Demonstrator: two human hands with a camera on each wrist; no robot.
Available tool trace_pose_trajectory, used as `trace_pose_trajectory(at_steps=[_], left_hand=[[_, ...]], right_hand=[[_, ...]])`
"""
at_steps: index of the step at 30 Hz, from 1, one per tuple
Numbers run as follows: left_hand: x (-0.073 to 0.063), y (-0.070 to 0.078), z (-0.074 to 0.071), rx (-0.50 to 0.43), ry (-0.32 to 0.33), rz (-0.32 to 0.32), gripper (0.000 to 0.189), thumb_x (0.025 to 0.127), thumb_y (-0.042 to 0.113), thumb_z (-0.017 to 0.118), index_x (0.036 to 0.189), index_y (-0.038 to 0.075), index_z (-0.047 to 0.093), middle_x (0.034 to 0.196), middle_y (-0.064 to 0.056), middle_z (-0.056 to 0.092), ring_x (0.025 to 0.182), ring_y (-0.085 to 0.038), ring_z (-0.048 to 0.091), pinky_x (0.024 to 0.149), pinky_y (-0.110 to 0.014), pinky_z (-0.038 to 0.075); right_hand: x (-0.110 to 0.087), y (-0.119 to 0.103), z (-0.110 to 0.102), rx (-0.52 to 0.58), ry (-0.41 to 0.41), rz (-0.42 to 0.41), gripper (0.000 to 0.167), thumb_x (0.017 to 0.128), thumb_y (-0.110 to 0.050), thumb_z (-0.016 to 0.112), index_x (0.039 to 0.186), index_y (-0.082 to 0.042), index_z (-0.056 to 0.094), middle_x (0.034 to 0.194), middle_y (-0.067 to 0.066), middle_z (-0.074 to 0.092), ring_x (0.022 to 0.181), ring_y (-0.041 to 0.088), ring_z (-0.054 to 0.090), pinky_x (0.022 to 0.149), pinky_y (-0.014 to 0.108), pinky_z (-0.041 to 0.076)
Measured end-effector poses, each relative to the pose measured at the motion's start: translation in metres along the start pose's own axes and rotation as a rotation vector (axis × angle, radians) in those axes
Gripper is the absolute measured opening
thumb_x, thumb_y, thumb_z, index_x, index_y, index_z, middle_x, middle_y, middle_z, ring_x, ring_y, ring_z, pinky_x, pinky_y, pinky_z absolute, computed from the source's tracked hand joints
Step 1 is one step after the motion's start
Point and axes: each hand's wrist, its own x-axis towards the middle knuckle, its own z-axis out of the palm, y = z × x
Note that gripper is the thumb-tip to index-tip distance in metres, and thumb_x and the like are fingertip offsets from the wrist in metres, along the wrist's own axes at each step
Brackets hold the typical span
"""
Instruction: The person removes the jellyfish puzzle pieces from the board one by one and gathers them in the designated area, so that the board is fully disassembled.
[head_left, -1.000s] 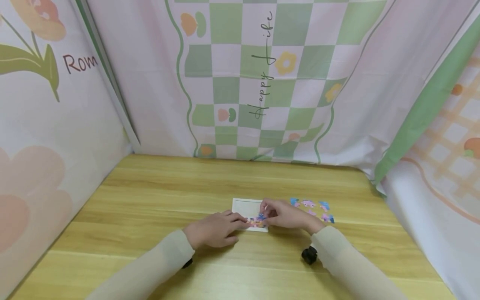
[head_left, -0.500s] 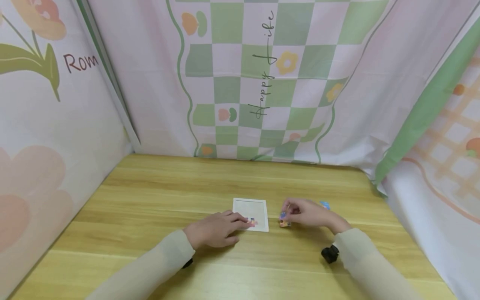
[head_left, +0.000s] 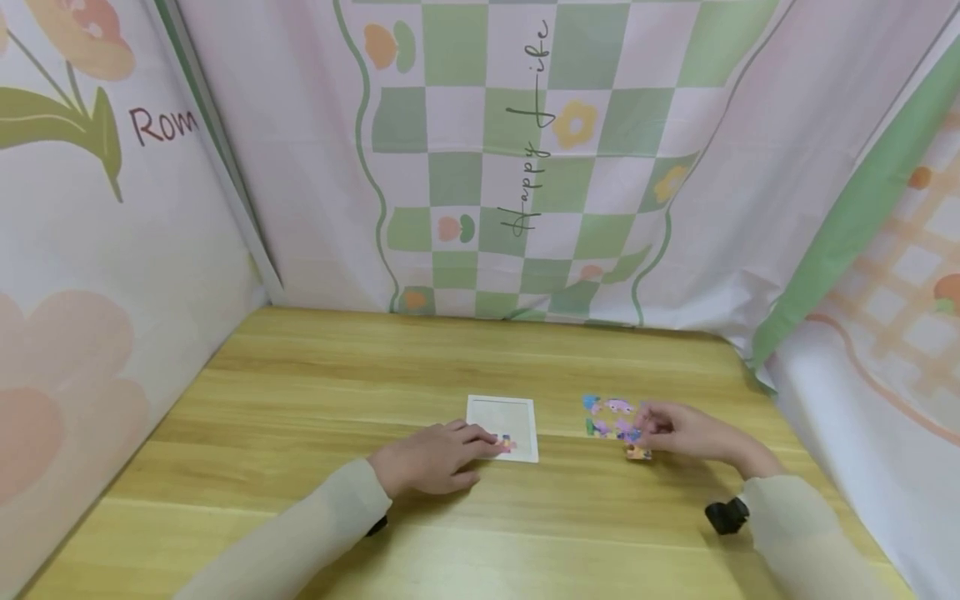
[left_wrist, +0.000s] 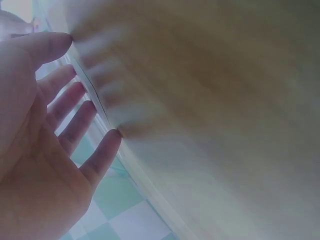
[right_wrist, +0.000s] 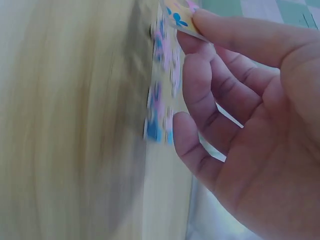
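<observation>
In the head view my right hand is beside the loose jigsaw pieces, at their right side. It pinches a puzzle piece between thumb and index finger; in the right wrist view this piece shows yellow with a blue shape, and the other fingers are loosely bent. My left hand rests at the lower left of a white puzzle tray. Its fingers are spread and nearly straight, and the fingertips touch pink and orange pieces inside the tray. Those fingers partly cover the pieces.
Both things lie on a wood-grain table. A patterned curtain hangs at its back edge, with further cloth on the left and right sides. A black wrist camera sits under the right sleeve.
My right hand has moved right, from the tray to the loose pieces, carrying the puzzle piece out of the tray's lower right. My left hand has stayed in place.
</observation>
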Motion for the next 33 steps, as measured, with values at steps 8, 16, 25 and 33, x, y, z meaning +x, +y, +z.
trace_pose_trajectory(at_steps=[8,16,25,33], left_hand=[[0.001,0.000,0.001,0.014,-0.002,-0.002,0.049,0.105,0.029,0.053,0.153,0.021,0.045,0.150,0.002,0.046,0.133,-0.020,0.046,0.112,-0.037,0.037],[0.000,0.001,-0.001,0.011,-0.009,-0.004,0.049,0.105,0.029,0.053,0.153,0.022,0.045,0.150,0.002,0.047,0.134,-0.020,0.045,0.113,-0.036,0.036],[0.000,0.001,-0.002,0.015,-0.006,0.000,0.050,0.105,0.029,0.052,0.153,0.022,0.044,0.150,0.002,0.046,0.133,-0.020,0.045,0.113,-0.036,0.036],[0.000,0.001,-0.002,0.019,-0.012,-0.006,0.050,0.104,0.030,0.053,0.153,0.022,0.045,0.150,0.002,0.046,0.134,-0.019,0.045,0.112,-0.036,0.037]], right_hand=[[-0.022,0.014,-0.008,0.025,-0.013,0.032,0.015,0.099,-0.007,0.062,0.109,0.003,0.057,0.089,0.011,0.064,0.076,0.017,0.059,0.065,0.028,0.050],[-0.032,0.023,-0.009,0.034,0.005,0.108,0.015,0.098,-0.008,0.063,0.106,0.004,0.058,0.087,0.007,0.061,0.074,0.012,0.055,0.063,0.026,0.048],[-0.034,0.027,-0.005,0.025,0.039,0.140,0.019,0.096,-0.010,0.067,0.105,0.004,0.058,0.088,0.009,0.057,0.076,0.011,0.053,0.064,0.025,0.047],[-0.033,0.028,-0.003,0.023,0.039,0.139,0.019,0.097,-0.010,0.066,0.107,0.005,0.060,0.090,0.010,0.059,0.077,0.011,0.054,0.065,0.025,0.048]])
